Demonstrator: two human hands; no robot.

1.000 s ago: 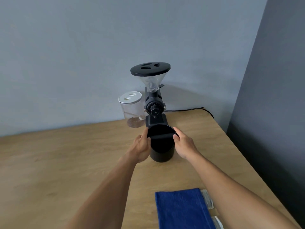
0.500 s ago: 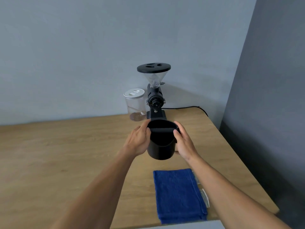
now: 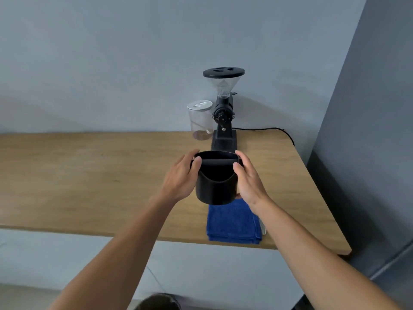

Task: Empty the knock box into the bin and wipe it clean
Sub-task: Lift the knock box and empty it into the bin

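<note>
The long light-wood table point(image 3: 89, 175) ran w/ its back edge against the pale blue wall; its near edge and right-hand near corner showed. At the back edge, twd the right end, stood the black electric coffee grinder w/ a clear cone hopper point(image 3: 223, 104), a black power cord point(image 3: 268, 129) trailing off to the right edge. Touching or just beside its left side was a clear glass jar w/ a silver lid point(image 3: 200, 119), brown stuff at the bottom, prob. coffee.

A folded blue terry cloth point(image 3: 233, 222) lay at the near edge, right of centre.

The black cylindrical knock box w/ a bar across its mouth point(image 3: 215, 186) was upright, held btwn the grinder and the cloth; whether its base was clear of the table could not be told. The left hand point(image 3: 181, 177) was clamped on its left wall, thumb at the rim. The right hand point(image 3: 248, 177) gripped the right wall likewise.

At the bottom edge of the view, below the table, a dark round rim point(image 3: 158, 302) showed, only partly in frame.
</note>
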